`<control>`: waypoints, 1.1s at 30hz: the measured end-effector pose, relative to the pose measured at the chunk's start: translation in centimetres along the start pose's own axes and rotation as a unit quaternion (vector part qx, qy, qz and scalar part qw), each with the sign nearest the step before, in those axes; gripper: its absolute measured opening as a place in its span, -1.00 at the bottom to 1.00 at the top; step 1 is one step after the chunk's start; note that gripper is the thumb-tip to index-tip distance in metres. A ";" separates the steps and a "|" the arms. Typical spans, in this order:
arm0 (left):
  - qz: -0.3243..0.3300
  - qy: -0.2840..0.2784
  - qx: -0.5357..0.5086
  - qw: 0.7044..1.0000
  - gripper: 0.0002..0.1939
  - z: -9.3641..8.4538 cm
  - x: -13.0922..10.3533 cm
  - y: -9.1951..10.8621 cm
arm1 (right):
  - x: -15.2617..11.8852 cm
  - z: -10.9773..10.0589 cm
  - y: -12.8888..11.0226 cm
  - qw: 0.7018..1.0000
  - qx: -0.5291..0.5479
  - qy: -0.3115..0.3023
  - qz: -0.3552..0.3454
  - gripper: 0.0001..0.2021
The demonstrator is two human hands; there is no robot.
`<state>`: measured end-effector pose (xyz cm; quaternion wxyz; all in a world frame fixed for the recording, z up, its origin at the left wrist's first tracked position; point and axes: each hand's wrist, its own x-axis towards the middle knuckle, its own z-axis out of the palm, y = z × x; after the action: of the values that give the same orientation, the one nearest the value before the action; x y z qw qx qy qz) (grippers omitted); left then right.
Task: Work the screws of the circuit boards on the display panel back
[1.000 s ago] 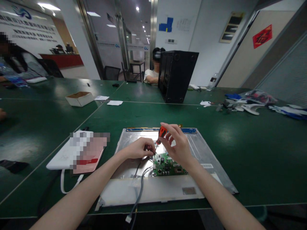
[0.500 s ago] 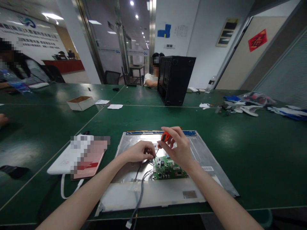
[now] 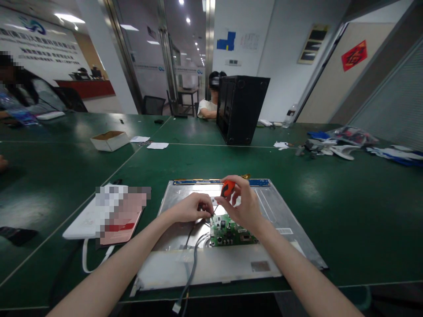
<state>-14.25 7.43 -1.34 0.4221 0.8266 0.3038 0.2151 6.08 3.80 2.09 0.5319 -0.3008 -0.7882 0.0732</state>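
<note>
An LCD display panel (image 3: 211, 268) lies back side up before me, with a green circuit board (image 3: 233, 235) on its middle. My right hand (image 3: 243, 204) grips a red and black screwdriver (image 3: 228, 189) by its handle. The shaft slants down to the board's upper left corner. Right by that tip, my left hand (image 3: 198, 208) has its fingers pinched together; whatever they hold is too small to make out. A grey cable (image 3: 193, 273) runs from the board's left side over the panel's near edge and ends in a white plug (image 3: 176, 307).
To the left lie a white device (image 3: 87, 215) and a pink one (image 3: 132, 220) with a white cable. Farther back stand an open carton (image 3: 110, 141) and a black computer case (image 3: 247, 110). Loose parts and bags (image 3: 343, 136) lie at right. Two people sit at the table.
The screwdriver handle has turned slightly in my right hand, and its fingers have shifted on it. My left hand stays at the same corner of the board. The whole view has moved a little.
</note>
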 end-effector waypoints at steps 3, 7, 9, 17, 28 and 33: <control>0.001 0.000 -0.002 1.000 -0.93 0.0 0.0 0.1 | 0.1 -0.1 0.1 1.000 0.001 0.008 -0.008 -0.56; 0.003 -0.002 -0.004 1.000 -0.94 0.0 0.0 0.3 | 0.2 -0.2 0.1 1.000 -0.005 0.013 -0.002 -0.59; 0.003 -0.002 -0.005 1.000 -0.94 0.0 0.1 0.4 | 0.2 -0.2 0.0 1.000 -0.002 0.014 0.006 -0.58; 0.001 0.001 -0.004 1.000 -0.96 0.0 0.1 0.3 | 0.0 0.0 -0.2 0.999 0.039 -0.001 0.038 -0.53; 0.003 -0.004 -0.003 1.000 -0.97 0.0 0.1 0.4 | 0.7 -0.4 -0.5 0.991 0.095 0.012 0.094 -0.68; 0.003 -0.003 0.001 1.000 -0.97 -0.1 0.2 0.4 | 1.2 -0.8 -0.9 0.968 0.182 -0.002 0.175 -0.69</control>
<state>-14.02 7.41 -0.93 0.4216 0.8287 0.2999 0.2137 6.13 3.60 3.79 0.5551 -0.3320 -0.6977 0.3079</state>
